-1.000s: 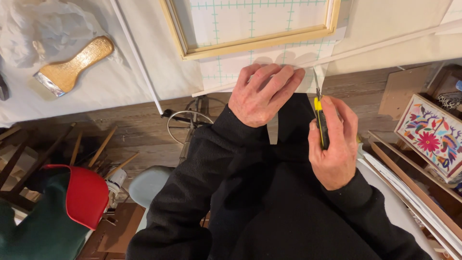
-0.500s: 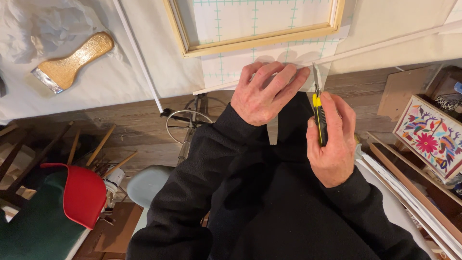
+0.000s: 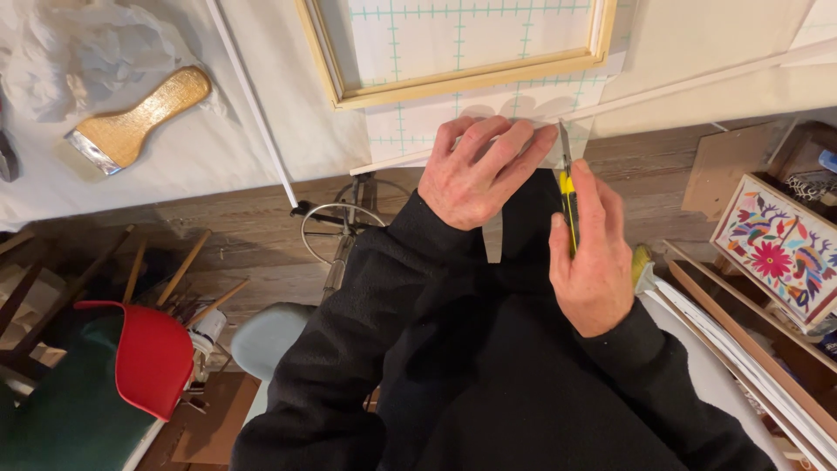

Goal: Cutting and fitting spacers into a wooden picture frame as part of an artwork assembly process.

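1. The right hand (image 3: 597, 266) has its fingers closed around a yellow utility knife (image 3: 568, 205), blade at the gridded sheet (image 3: 453, 131) overhanging the table (image 3: 261, 131) edge.
2. The left hand (image 3: 475, 170) lies flat, fingers spread, pinning the sheet just beside the blade; a slip could cut them.
3. Unsupported overhang might tear.

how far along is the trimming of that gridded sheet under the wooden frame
Looks early. Done: the light wooden frame sits on the white sheet with a green grid, which overhangs the table edge. In hand: the left hand presses that overhang flat while the right hand holds a yellow and black utility knife, its blade tip at the sheet's right edge. Left: the overhanging strip shows no visible cut.
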